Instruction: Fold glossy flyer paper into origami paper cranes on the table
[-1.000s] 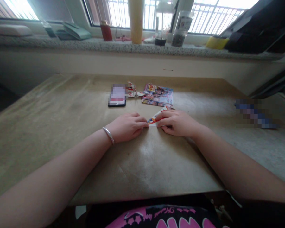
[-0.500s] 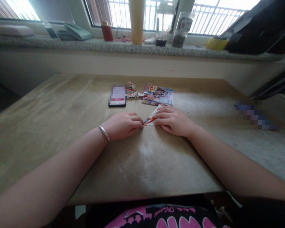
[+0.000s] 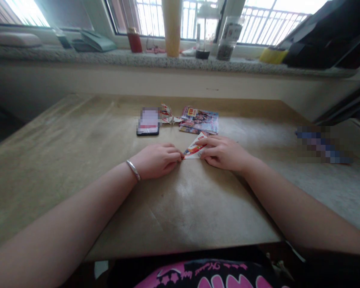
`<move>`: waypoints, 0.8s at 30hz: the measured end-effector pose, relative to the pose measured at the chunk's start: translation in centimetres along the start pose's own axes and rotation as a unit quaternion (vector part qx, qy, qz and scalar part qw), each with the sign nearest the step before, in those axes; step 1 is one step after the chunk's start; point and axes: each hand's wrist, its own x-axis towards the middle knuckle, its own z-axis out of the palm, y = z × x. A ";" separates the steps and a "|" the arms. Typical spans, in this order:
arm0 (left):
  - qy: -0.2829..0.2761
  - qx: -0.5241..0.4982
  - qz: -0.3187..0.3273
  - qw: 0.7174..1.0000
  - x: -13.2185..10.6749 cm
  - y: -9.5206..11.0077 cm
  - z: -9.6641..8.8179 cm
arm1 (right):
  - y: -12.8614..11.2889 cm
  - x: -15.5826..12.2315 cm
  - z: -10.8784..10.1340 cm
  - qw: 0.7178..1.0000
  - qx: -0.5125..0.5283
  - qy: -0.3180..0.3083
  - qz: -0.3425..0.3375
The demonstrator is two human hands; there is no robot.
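A small folded piece of printed paper (image 3: 194, 149), red, white and blue, lies on the brown table (image 3: 78, 152) between my hands. My left hand (image 3: 157, 160), with a silver bangle on the wrist, is curled and pinches the paper's left tip. My right hand (image 3: 225, 152) has its fingers pressed down on the paper's right side, covering part of it. Both hands rest on the tabletop.
Behind the hands lie a phone (image 3: 148, 121), a crumpled folded paper shape (image 3: 167, 114) and a stack of colourful printed sheets (image 3: 200, 120). A blurred object (image 3: 321, 145) sits at the right. The windowsill (image 3: 168, 60) holds a red can, a yellow cylinder and jars.
The folded paper has turned slightly and more of it shows between my hands. My right hand shifted a little up and back; my left hand stays pinching the tip.
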 end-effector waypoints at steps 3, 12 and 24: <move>0.001 -0.003 0.002 1.000 0.0 -0.1 0.0 | 0.1 -0.1 -0.3 1.000 0.001 -0.004 0.004; 0.004 -0.024 0.005 1.000 0.0 -0.2 -0.1 | 0.7 -0.8 -0.7 1.000 0.014 -0.013 0.014; -0.010 -0.029 -0.005 1.000 0.0 -0.1 -0.5 | 0.4 -1.0 0.5 0.998 0.060 0.018 0.026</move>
